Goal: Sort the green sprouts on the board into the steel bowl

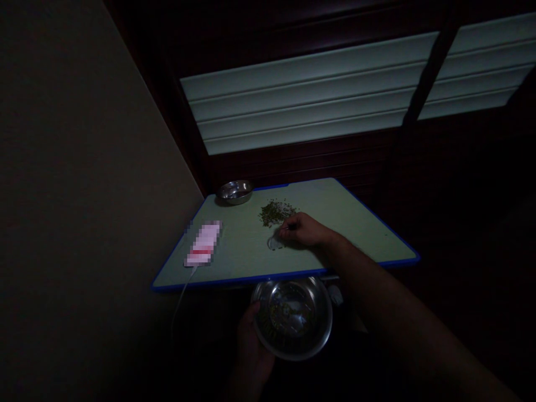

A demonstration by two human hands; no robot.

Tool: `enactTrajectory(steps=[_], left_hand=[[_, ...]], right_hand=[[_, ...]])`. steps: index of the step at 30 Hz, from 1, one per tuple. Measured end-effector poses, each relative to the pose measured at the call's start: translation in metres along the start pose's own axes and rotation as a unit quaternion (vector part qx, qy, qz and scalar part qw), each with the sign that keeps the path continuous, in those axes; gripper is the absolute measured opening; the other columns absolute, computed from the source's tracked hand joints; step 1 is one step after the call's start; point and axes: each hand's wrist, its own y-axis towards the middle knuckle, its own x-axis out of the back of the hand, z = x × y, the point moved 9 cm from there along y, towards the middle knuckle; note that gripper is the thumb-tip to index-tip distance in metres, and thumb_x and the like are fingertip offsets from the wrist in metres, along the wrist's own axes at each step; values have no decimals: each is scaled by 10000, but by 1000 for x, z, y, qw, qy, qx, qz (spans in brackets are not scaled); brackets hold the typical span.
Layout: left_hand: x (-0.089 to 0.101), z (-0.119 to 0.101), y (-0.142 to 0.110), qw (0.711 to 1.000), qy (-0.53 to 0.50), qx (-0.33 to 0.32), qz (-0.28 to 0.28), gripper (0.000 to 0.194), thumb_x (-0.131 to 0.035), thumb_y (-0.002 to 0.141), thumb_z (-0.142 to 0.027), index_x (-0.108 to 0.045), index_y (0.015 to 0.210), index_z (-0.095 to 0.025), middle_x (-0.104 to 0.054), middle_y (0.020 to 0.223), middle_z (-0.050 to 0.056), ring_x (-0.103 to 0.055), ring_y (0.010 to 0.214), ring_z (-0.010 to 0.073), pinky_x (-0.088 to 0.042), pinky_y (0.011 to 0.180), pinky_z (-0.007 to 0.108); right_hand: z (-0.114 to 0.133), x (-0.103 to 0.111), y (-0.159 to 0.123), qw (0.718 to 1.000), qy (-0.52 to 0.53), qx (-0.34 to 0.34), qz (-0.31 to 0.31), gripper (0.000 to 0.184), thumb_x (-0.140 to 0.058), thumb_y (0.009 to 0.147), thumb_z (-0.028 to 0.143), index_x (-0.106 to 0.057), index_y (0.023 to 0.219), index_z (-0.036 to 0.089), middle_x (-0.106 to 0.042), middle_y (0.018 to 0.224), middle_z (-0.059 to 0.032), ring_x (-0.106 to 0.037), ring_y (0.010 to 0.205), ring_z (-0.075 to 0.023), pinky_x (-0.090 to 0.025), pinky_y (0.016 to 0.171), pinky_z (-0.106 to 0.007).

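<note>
In the head view, the right hand (304, 229) is low over the pale green tabletop (335, 245), its thumb and fingers pinched together on a small rounded utensil (275, 242) — too dim to tell its exact kind. Just beyond it lies a loose pile of small green pieces (274, 214), with some whitish ones among them, spread directly on the surface.

The left hand (255, 349) is clamped on the rim of a large steel bowl (293, 350), thumb over the edge; the bowl is close below the near blue edge of the tabletop, and small greenish pieces lie inside it. A smaller metal bowl (235, 192) sits at the far left corner. Nearer, also on the left, lies a phone (204, 243), its screen lit and blurred — a white cable (181, 296) runs from it over the edge.
</note>
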Motion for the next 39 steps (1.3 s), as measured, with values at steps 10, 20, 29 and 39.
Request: enactTrajectory(steps=[10, 20, 29, 39], left_hand=[[-4, -2, -3, 1000, -7, -2, 4, 163, -574, 769, -201, -718, 754, -124, -735, 684, 84, -688, 690, 222, -542, 749, 373], [-5, 1, -3, 999, -21, 11, 25, 178, -566, 776, -195, -728, 771, -120, -748, 719, 100, -692, 710, 231, -526, 805, 396], [-5, -1, -6, 1000, -20, 2, 8, 182, -572, 775, -213, -721, 772, -108, -744, 721, 103, -682, 700, 224, -524, 786, 385], [-5, 1, -2, 999, -29, 4, 30, 186, -603, 748, -222, -718, 831, -102, -749, 773, 117, -689, 754, 252, -514, 820, 413]], right_hand=[[6, 1, 1, 997, -72, 26, -6, 280, -597, 732, 163, -749, 962, 114, -742, 865, -79, -648, 747, -156, -486, 701, -250], [4, 2, 1, 997, -64, 33, -14, 225, -697, 679, 204, -757, 884, 133, -733, 797, -62, -631, 685, -140, -478, 662, -252], [5, -8, -6, 998, -41, 3, 56, 273, -748, 642, 264, -751, 867, 111, -708, 724, -45, -575, 590, -108, -428, 555, -227], [11, -22, -14, 992, 6, 11, 129, 226, -766, 626, 263, -750, 798, 117, -719, 724, -55, -598, 620, -121, -467, 631, -260]])
